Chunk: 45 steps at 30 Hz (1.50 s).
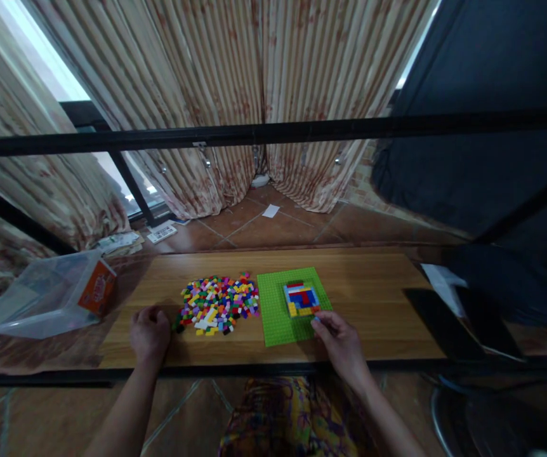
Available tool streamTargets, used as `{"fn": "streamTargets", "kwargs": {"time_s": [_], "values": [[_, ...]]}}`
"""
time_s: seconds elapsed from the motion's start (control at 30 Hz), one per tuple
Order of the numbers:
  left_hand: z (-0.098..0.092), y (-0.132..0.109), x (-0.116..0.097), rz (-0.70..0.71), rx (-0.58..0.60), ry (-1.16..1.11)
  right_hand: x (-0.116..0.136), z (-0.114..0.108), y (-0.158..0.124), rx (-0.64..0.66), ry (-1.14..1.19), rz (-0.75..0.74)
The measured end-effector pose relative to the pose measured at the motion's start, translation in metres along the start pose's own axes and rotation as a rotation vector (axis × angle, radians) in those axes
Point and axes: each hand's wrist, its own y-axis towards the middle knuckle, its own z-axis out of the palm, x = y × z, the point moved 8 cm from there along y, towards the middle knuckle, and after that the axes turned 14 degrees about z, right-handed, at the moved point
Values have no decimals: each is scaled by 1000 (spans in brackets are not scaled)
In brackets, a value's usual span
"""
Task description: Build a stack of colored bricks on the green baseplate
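Observation:
A green baseplate (271, 324) lies on the wooden table and bears a low, square build of toy bricks (302, 298) in red, blue, yellow and white. At the plate's front right corner, my right hand (340, 343) is closed in a pinch beside the build. A small bluish brick (313, 323) shows at its fingertips, partly hidden by them. Left of the plate spreads a heap of loose, many-coloured toy bricks (219, 301). My left hand (150, 333) rests on the table just left of this heap, its fingers curled in and nothing visible in them.
The wooden table (369, 279) has a dark front edge. A clear plastic box (54, 298) with an orange label stands at the left. Dark flat panels (445, 324) are at the right end. Behind, a black metal bar (283, 132) crosses before the curtains (207, 76).

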Motion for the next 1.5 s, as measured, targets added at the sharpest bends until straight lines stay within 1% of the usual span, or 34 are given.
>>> {"fn": "streamTargets", "kwargs": {"time_s": [0.1,0.17,0.3,0.37,0.53,0.77,0.87,0.97,1.13,1.3,1.4,1.5], "values": [[1,1,0,-27,29,7,0,4,7,2,28,14],[1,1,0,-28,38,8,3,4,10,-9,-7,-10],[1,2,-2,-9,39,8,19,6,5,-63,-182,-179],[-1,2,-3,-5,26,-2,25,9,1,-99,-278,-231],[-1,1,-5,-8,24,-2,29,17,1,-154,-467,-225],[1,-2,-3,-3,0,-18,33,29,14,-217,-663,-215],[1,-2,-5,28,4,-17,33,35,18,-241,-724,-236],[1,-2,-5,17,1,-12,34,39,21,-266,-780,-269],[0,-3,-6,-2,-11,-20,32,38,24,-256,-734,-278],[-1,-5,-9,5,-2,-32,30,31,24,-284,-639,-248],[-2,-6,-9,17,-4,-32,30,30,23,-250,-551,-246],[-1,-6,-9,23,-8,-21,28,29,23,-221,-511,-249]]}}
